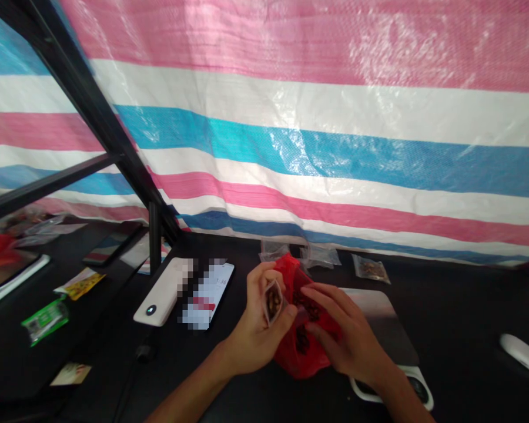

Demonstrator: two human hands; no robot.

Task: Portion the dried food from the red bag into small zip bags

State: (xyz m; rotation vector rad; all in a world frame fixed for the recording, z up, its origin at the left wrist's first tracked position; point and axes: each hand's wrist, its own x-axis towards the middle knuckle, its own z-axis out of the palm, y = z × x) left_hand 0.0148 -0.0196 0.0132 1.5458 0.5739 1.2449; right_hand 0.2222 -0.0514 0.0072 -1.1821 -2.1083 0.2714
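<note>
My left hand (260, 329) is closed round a small clear plastic bag (273, 301), its mouth held apart and facing me. Brown pieces, too small to name, sit inside it. Just to the right lies a red plastic bag (302, 361), open at the top, with loose dark brown pieces (302, 341) in it. Over the red bag's opening, my right hand (350, 329) has its fingers and thumb apart, touching the bag's side. No piece shows between those fingertips. A kitchen scale (390, 326) with a metal plate and white rim stands partly under my right forearm.
Behind the bags lie flat clear bags (321, 256) and a small filled bag (371, 269). Left of my hands are a phone (211, 294) and a white power bank (161, 294). A black metal frame (110, 135) and striped sheeting (335, 158) bound the black table (462, 329).
</note>
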